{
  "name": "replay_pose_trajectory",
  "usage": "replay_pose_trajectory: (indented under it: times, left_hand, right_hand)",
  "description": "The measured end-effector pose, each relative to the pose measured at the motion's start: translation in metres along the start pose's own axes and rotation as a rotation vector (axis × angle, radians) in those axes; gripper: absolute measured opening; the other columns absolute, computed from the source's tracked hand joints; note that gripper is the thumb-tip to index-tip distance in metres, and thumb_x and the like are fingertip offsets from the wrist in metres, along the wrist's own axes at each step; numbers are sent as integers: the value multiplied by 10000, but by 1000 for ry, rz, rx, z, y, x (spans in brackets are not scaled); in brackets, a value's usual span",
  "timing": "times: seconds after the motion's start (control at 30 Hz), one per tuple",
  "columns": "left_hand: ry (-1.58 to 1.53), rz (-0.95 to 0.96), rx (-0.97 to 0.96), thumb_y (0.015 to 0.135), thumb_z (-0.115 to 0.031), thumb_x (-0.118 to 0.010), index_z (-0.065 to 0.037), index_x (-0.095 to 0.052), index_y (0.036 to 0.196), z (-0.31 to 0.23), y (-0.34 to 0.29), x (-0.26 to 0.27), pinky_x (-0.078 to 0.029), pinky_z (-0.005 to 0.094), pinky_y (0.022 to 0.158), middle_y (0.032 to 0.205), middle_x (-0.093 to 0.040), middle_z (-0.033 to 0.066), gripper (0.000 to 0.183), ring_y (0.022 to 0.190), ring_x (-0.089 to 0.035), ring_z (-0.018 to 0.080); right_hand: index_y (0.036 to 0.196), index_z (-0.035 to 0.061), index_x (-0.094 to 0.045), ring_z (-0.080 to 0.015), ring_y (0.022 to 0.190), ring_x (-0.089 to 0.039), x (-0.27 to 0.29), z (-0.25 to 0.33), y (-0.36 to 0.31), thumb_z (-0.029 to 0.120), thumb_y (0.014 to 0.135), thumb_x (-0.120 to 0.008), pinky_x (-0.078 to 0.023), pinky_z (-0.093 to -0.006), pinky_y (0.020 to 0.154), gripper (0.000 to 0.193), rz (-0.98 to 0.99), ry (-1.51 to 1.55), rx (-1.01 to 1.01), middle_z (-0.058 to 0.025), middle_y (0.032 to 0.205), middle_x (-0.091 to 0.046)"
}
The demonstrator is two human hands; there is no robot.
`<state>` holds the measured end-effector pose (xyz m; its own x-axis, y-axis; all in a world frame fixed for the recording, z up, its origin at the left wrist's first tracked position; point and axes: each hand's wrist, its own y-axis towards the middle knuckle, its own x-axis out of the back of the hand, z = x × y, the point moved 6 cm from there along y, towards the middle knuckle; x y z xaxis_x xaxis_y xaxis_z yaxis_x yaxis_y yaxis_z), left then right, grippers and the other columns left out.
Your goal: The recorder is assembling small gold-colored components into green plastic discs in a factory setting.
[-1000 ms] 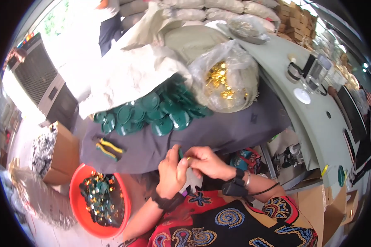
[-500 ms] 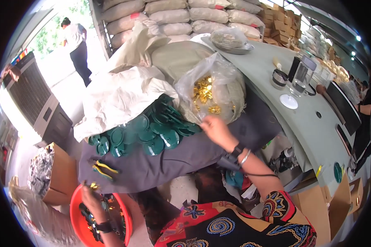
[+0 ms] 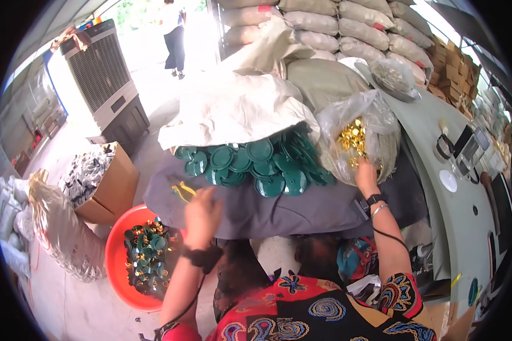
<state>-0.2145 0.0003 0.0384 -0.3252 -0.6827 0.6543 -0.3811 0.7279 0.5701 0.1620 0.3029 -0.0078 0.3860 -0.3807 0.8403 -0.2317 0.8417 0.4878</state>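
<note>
Blurred by motion, my left hand hovers over the near left of the grey cloth, beside yellow-handled pliers; its fingers are too smeared to read. My right hand reaches into the mouth of a clear plastic bag, fingers drawn together at the shiny gold pieces. What its fingertips hold, if anything, is hidden. Dark green round plastic lids spill from a white woven sack between the hands. Left of my left forearm, a red-orange basin holds green parts with gold pieces on them.
A cardboard box of grey pieces and a tied sack stand on the left floor. Behind them is an air cooler. A green-grey table runs along the right, bearing a jar and a tray. Stacked sacks line the back.
My left hand has come up from over the basin to the cloth near the pliers. My right hand has moved from the bag's near edge into its mouth. The view has swung left.
</note>
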Motion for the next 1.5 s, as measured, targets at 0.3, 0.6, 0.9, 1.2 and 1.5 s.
replay_pose_trajectory:
  times: [0.3,0.6,0.9,1.2,1.5]
  left_hand:
    - [215,171,-127,720,-385,-699,-14,-622,842,-53,12,-110,-509,384,676,853,-599,151,398,800,-606,313]
    - [241,242,69,647,-448,-760,36,-582,922,-54,24,-121,-520,389,723,977,-550,163,584,925,-584,319]
    - [-70,304,267,638,-316,-762,25,-623,914,-31,24,-117,-502,402,739,893,-641,198,459,837,-631,329]
    - [-794,293,277,760,-114,-568,39,-643,892,-38,-16,-81,-430,264,648,812,-635,36,216,718,-557,124]
    - [-1424,466,547,715,-63,-486,56,-622,929,-103,-32,-68,-477,278,652,883,-630,72,280,769,-612,183]
  right_hand:
    - [940,16,-529,-439,880,-554,3,-2,-19,-42,730,-603,-452,-493,753,230,-112,73,23,-228,1038,-506]
    - [907,-14,-522,-426,855,-561,1,-3,-16,-14,758,-592,-458,-485,737,164,-45,4,46,-219,937,-528]
    - [942,26,-545,-415,870,-564,53,48,-40,45,761,-646,-461,-468,736,208,-80,144,125,-205,944,-546]
    - [982,6,-632,-193,677,-629,62,98,-89,122,770,-681,-505,-316,636,246,95,729,9,-129,772,-653]
    - [954,33,-571,-117,733,-599,67,152,-131,130,795,-680,-479,-291,670,216,292,1171,109,-54,793,-612]
